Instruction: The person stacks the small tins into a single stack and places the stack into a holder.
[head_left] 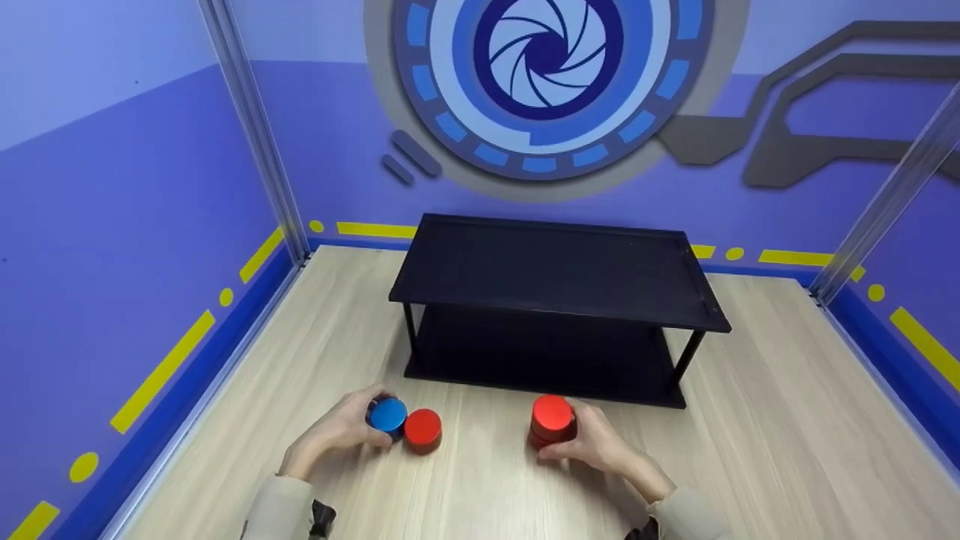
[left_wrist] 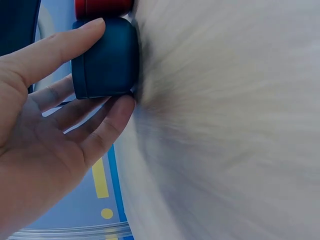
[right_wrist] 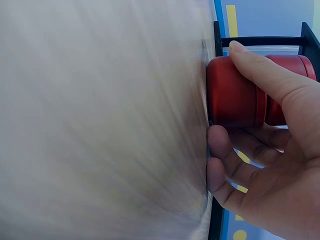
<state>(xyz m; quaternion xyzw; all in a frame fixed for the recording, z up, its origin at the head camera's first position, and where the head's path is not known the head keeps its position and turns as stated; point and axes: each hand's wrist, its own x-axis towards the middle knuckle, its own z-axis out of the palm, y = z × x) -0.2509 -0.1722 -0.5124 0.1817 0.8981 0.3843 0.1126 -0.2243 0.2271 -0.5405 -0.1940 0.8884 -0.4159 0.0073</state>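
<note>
On the left of the table, my left hand (head_left: 345,422) holds a small blue lidded canister (head_left: 388,415), thumb on one side and fingers on the other. Close against it, on its right, stands a red canister (head_left: 424,430). Farther right, two red canisters stand one on top of the other. My right hand (head_left: 598,440) grips this stack from the right. The right wrist view shows its thumb across the lower red canister (right_wrist: 232,95) and fingers below, with the upper red canister (right_wrist: 290,64) partly hidden by the hand.
Behind the hands stands a black two-tier shelf (head_left: 547,266) with thin posts and a lower board (head_left: 540,352). Blue panels (head_left: 135,210) and metal posts (head_left: 259,127) enclose the wooden table (head_left: 480,495).
</note>
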